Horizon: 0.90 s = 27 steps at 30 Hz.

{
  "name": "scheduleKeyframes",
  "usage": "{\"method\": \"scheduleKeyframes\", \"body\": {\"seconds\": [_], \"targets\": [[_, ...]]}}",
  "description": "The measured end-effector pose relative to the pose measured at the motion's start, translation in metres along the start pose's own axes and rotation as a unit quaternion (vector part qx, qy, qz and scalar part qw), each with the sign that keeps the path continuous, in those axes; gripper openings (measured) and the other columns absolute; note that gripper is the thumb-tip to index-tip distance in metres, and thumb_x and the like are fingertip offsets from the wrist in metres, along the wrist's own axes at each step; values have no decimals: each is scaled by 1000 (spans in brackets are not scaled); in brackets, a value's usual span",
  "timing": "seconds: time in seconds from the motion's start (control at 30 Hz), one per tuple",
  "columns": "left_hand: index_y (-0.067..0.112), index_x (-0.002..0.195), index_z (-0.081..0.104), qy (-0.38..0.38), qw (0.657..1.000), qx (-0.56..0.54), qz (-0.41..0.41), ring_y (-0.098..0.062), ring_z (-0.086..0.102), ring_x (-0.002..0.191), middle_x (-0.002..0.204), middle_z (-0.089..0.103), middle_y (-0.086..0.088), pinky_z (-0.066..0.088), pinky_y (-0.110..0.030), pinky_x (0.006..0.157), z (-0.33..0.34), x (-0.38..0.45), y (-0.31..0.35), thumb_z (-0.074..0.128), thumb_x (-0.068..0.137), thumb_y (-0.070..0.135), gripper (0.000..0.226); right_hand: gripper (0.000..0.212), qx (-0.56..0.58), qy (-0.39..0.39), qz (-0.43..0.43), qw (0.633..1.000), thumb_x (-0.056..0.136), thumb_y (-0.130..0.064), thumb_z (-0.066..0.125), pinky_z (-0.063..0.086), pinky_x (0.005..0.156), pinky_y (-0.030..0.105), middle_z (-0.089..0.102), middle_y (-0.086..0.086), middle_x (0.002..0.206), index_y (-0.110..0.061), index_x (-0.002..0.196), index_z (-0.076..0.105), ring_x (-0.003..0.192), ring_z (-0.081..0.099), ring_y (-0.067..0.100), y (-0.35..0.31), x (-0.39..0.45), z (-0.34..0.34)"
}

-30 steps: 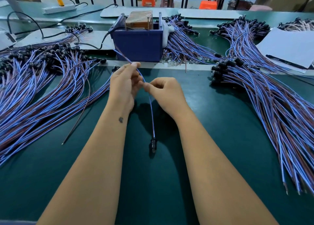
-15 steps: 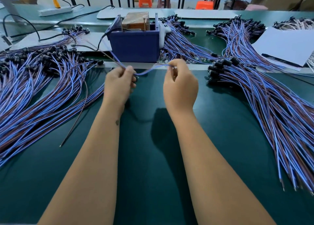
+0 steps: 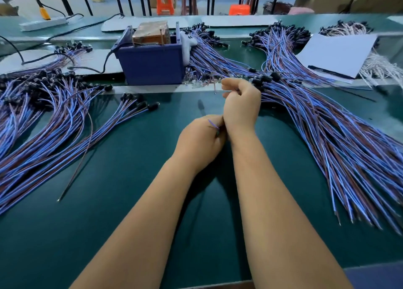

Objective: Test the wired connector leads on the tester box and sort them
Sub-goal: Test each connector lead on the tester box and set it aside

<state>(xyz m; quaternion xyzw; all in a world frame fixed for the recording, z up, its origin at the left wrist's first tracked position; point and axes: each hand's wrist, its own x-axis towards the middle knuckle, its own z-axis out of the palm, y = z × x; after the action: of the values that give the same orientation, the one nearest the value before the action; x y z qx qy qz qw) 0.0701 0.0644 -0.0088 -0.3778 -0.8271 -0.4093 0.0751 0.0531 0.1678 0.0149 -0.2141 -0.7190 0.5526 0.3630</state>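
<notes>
My left hand [image 3: 199,141] sits low in the middle of the green mat and grips a blue-and-brown lead [image 3: 213,125]; only a short loop of it shows at the knuckles. Just above, and touching it, my right hand [image 3: 239,105] has curled fingers that pinch the lead's thin bare end near the right pile's black connectors. The rest of the lead is hidden between the hands. The blue tester box [image 3: 152,67], with a copper-wrapped block [image 3: 152,34] inside, stands behind the hands to the left.
A big fan of leads [image 3: 54,123] covers the left of the mat and another fan [image 3: 331,140] covers the right. More bundles [image 3: 209,55] lie behind the box. A loose brown wire [image 3: 76,168] lies at left. White paper [image 3: 340,51] with a pen is at back right.
Both hands have dropped away from the tester box. The left hand came down and right to the mat's middle, and the right hand moved right to the edge of the right pile.
</notes>
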Motion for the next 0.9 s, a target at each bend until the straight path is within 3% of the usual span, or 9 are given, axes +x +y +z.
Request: {"method": "scheduleKeyframes", "body": {"seconds": [0.23, 0.4, 0.53, 0.6, 0.67, 0.8, 0.9], "targets": [[9, 87, 66, 3, 998, -9, 60, -27, 54, 81, 82, 63, -4, 47, -42, 68, 41, 7, 34, 55, 86, 6, 11, 48, -68, -3, -15, 998, 73, 14, 35, 53, 89, 41, 69, 3, 92, -20, 87, 66, 92, 64, 22, 10, 28, -60], [13, 111, 67, -11, 995, -70, 72, -26, 58, 101, 106, 68, -3, 49, -39, 79, 71, 14, 70, 56, 84, 2, 31, 48, -166, 24, -31, 985, 74, 10, 37, 50, 91, 33, 67, -2, 92, -22, 90, 69, 96, 63, 17, -2, 56, -115], [18, 112, 70, -108, 987, -92, 78, -20, 58, 97, 103, 71, 3, 46, -31, 77, 87, 12, 84, 52, 83, -2, 40, 41, -386, 32, 62, 920, 85, -6, 43, 32, 105, 42, 62, 6, 124, -28, 106, 70, 123, 46, 34, -3, 71, -142], [15, 105, 73, -138, 984, -68, 90, -23, 55, 89, 96, 72, -3, 43, -30, 74, 89, 10, 82, 52, 85, -1, 33, 39, -438, 35, 80, 895, 89, -15, 44, 28, 105, 44, 52, 10, 135, -31, 115, 68, 129, 38, 37, -5, 68, -139], [12, 98, 72, -143, 984, -82, 68, -25, 56, 83, 92, 71, -7, 48, -36, 76, 85, 9, 77, 52, 86, 3, 25, 37, -446, 38, 56, 893, 89, -20, 45, 28, 104, 45, 49, 12, 136, -31, 117, 67, 128, 37, 37, -7, 62, -125], [6, 79, 64, -32, 992, -109, -46, -40, 61, 83, 89, 68, -16, 51, -45, 70, 66, 14, 58, 53, 84, 14, 14, 34, -404, -28, -22, 914, 90, -21, 46, 29, 102, 43, 52, 10, 131, -31, 114, 67, 124, 40, 33, -13, 39, -69], [19, 58, 42, 80, 983, -90, -136, -43, 56, 79, 80, 63, -20, 36, -38, 58, 37, 15, 32, 55, 83, 6, 32, 31, -299, -109, -32, 948, 89, -19, 47, 34, 100, 39, 56, 9, 126, -28, 111, 67, 118, 46, 32, -15, 19, -23]]}}
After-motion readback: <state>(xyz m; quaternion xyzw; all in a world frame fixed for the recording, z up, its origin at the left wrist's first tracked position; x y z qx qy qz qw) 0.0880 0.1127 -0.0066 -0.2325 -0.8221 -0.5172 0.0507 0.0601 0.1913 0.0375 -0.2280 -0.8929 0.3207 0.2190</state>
